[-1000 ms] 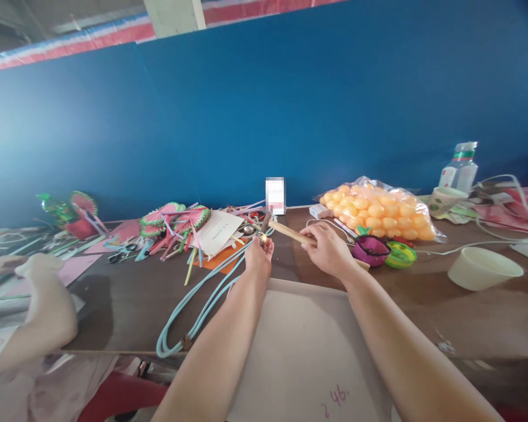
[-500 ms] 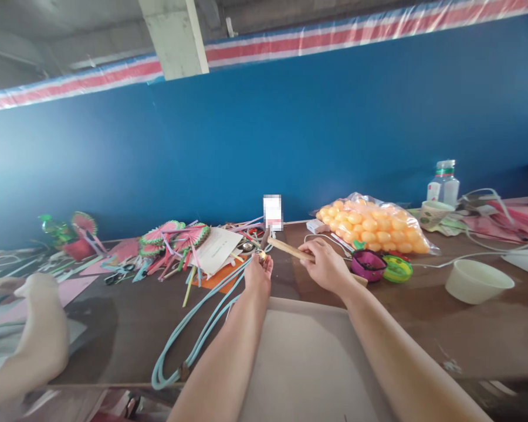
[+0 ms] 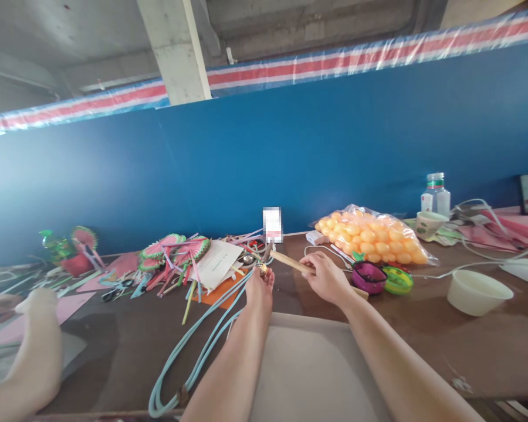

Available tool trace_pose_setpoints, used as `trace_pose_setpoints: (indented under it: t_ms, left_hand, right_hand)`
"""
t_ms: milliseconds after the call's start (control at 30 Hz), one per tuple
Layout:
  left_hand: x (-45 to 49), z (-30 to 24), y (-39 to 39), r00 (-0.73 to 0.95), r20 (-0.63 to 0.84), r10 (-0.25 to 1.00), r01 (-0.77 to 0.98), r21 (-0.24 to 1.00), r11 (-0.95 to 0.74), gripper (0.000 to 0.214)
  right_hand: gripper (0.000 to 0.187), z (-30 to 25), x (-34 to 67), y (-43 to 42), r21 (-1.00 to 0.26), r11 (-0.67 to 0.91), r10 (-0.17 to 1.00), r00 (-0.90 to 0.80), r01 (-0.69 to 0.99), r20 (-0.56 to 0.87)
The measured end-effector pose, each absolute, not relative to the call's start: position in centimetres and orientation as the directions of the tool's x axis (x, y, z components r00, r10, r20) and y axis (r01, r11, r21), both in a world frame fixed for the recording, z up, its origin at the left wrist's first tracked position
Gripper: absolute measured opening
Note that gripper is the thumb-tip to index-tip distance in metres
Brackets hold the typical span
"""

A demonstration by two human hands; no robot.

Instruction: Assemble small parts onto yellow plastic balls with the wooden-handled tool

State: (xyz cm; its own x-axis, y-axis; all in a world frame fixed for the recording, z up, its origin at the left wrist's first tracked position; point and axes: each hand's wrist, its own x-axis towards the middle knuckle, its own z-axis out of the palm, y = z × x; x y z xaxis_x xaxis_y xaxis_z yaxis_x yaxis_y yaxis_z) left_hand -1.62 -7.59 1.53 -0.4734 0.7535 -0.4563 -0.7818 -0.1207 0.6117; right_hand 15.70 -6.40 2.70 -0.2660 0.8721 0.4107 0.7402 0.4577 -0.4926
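My left hand point(image 3: 260, 288) is closed in a pinch on a small shiny metal piece point(image 3: 263, 269) at the end of light-blue tubes point(image 3: 202, 346). My right hand point(image 3: 328, 278) grips the wooden handle of a small hammer point(image 3: 290, 262), whose dark head point(image 3: 266, 252) hangs just above the metal piece. Both hands are over the brown table point(image 3: 127, 328), just beyond a pale board point(image 3: 308, 363) lying in front of me.
Pink and green paper fans point(image 3: 176, 246), straws and scissors point(image 3: 114, 290) clutter the left. A bag of orange balls point(image 3: 372, 234), purple and green bowls point(image 3: 369, 275), a white bowl point(image 3: 479, 291), a bottle point(image 3: 435, 196) and cables lie right. Another person's arm point(image 3: 30, 357) rests at the left edge.
The camera has tilted upward, so the table and hands sit lower in view. My hands keep the same grips; the hammer head stays close over the metal piece.
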Motion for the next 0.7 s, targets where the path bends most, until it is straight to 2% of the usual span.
trace_pose_setpoints:
  t_ms: [100, 233, 300, 500, 600, 667, 700]
  left_hand:
    - [-1.5, 1.4, -7.8, -0.481, -0.432, 0.763, -0.763, 0.635, -0.121, 0.016]
    - [-1.5, 1.1, -7.8, -0.477, -0.438, 0.762, -0.753, 0.651, -0.097, 0.016]
    - [-1.5, 1.1, -7.8, -0.477, -0.442, 0.76, -0.751, 0.654, -0.09, 0.017]
    - [-1.5, 1.2, -7.9, -0.465, -0.446, 0.765, -0.754, 0.653, -0.078, 0.015]
    - [-1.5, 1.3, -7.9, -0.463, -0.442, 0.768, -0.75, 0.657, -0.074, 0.015]
    - [-1.5, 1.3, -7.9, -0.457, -0.449, 0.767, -0.758, 0.648, -0.072, 0.016]
    - [-1.6, 1.3, -7.9, -0.451, -0.448, 0.772, -0.763, 0.642, -0.074, 0.016]
  right_hand:
    - [0.021, 2.4, 16.0, -5.7, -0.505, 0.342, 0.923, -0.182, 0.793, 0.339]
    - [0.024, 2.0, 16.2, -4.9, -0.447, 0.161, 0.987, -0.135, 0.88, 0.091]
    - [0.024, 1.8, 16.2, -4.7, -0.439, 0.126, 0.991, -0.137, 0.89, 0.007]
    - [0.019, 1.3, 16.5, -4.4, -0.413, 0.105, 0.982, -0.159, 0.905, -0.098]
    - [0.021, 2.2, 16.1, -4.8, -0.42, 0.102, 0.993, -0.117, 0.902, -0.01]
    - [0.024, 3.6, 15.3, -5.7, -0.501, 0.19, 0.976, -0.109, 0.845, 0.187]
    - [0.025, 4.4, 14.9, -6.6, -0.558, 0.294, 0.94, -0.129, 0.776, 0.317]
